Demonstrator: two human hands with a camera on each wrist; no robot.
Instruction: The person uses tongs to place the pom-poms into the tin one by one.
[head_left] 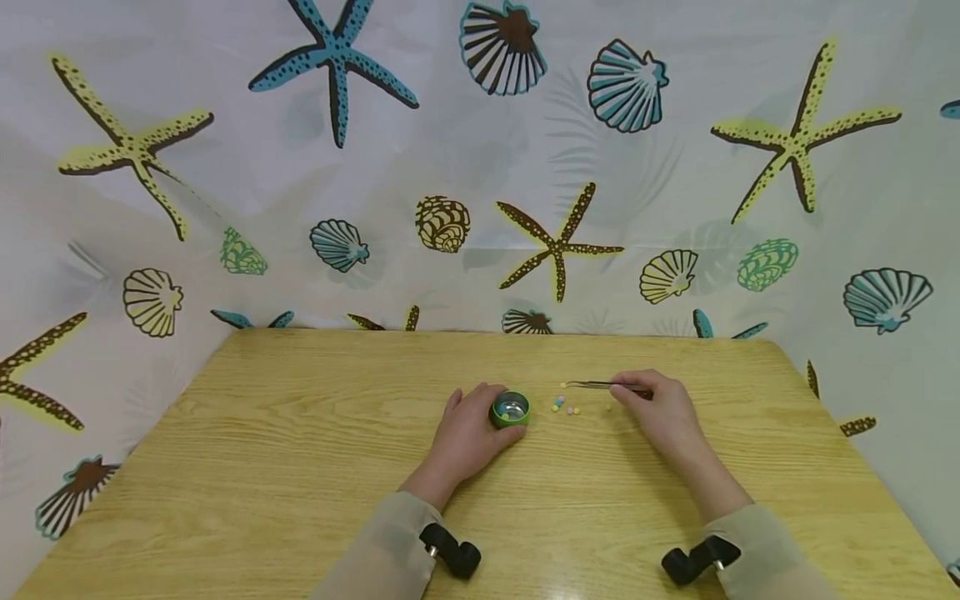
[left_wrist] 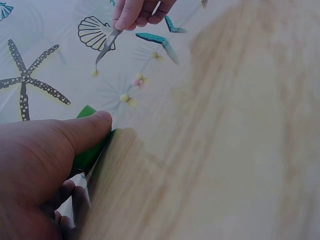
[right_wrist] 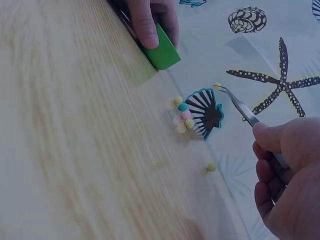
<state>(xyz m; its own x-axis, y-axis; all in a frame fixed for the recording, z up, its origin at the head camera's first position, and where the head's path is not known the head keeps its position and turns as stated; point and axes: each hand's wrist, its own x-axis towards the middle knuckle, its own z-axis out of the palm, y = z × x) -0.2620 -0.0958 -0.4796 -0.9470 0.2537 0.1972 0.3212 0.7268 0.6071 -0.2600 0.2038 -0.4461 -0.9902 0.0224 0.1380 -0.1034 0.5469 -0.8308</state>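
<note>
My left hand (head_left: 468, 433) grips a small round green tin (head_left: 527, 417) from its left side, thumb in front and fingers behind. The inside of the tin is shiny metal, with a little yellow and blue-green showing at the bottom. In my right hand (head_left: 666, 412) I pinch metal tweezers (head_left: 592, 384) with a bent tip, pointing left toward the tin. A small yellow ball (right_wrist: 217, 86) is at the tweezer tips. Between the hands lie several small balls: yellow (right_wrist: 178, 100), teal (right_wrist: 183, 107) and pink (right_wrist: 186, 115) ones close together.
A single yellow ball (right_wrist: 211, 167) lies apart from the others, near my right hand. The wooden table (head_left: 300, 467) ends at the back against a white cloth (head_left: 465, 167) printed with starfish and shells. Black wrist mounts (head_left: 450, 552) sit on both sleeves.
</note>
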